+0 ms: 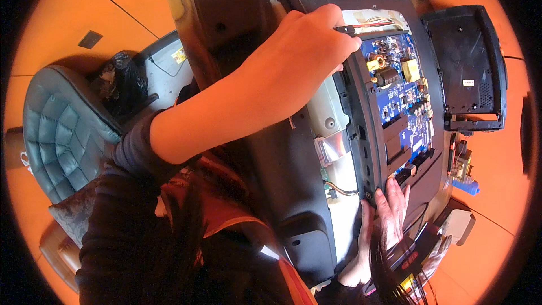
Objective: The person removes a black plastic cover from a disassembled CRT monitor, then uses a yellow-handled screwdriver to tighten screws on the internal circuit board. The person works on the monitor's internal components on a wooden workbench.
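Observation:
A black housing (361,113) carrying a blue circuit board (401,96) stands over an opening in a large dark casing (282,152). My left hand (316,39) is closed around the housing's upper end, fingertips curled over its corner beside red and yellow wires (384,22). At the lower end, my right hand (389,209) grips the housing, thumb on the left side and fingers over the board side. Pale metal (333,118) shows inside the opening. A bundled cable (344,192) lies there near my right hand. Parts of my left fingers are hidden.
A black cover (466,68) lies on the orange floor (491,186) to the right. Below it are small parts and a blue piece (467,186). A tufted teal chair (62,124) and a black plastic bag (121,79) are at the left. Dark strands (389,260) hang near my right wrist.

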The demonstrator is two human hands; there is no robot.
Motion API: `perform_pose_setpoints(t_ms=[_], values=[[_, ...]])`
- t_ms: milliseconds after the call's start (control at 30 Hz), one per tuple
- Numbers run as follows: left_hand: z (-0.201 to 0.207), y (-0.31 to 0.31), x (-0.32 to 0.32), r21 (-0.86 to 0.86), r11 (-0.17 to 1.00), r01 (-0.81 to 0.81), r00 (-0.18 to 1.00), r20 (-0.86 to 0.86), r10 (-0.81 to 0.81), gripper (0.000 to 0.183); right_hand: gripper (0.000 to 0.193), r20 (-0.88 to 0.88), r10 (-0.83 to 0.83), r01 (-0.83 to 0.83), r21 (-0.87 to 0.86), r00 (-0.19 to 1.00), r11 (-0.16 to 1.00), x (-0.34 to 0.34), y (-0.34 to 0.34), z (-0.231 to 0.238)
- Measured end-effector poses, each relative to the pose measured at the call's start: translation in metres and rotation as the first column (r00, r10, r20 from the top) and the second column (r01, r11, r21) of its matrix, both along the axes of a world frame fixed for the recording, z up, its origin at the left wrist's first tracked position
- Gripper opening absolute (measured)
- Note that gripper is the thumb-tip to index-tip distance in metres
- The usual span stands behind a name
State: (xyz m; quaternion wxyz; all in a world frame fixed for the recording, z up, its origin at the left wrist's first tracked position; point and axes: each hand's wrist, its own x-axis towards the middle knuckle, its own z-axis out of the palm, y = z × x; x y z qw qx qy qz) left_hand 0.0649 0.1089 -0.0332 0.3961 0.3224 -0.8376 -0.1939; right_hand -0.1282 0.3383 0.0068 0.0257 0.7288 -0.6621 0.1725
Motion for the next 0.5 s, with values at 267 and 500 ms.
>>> perform_pose_setpoints(t_ms=[267,500], values=[[-0.0008,-0.0013,-0.0005,-0.011,0.996,0.085,0.996,-0.034,-0.085,0.047,0.045,-0.05,-0.011,0.01,-0.009,0.999,1.0,0.0026,0.0003,-0.0005],[0.0027,-0.0035,0.001,0.001,0.991,0.137,0.988,-0.069,-0.136,0.052,0.034,-0.052,-0.045,0.042,-0.059,0.998,0.997,0.0038,-0.0023,-0.0019]])
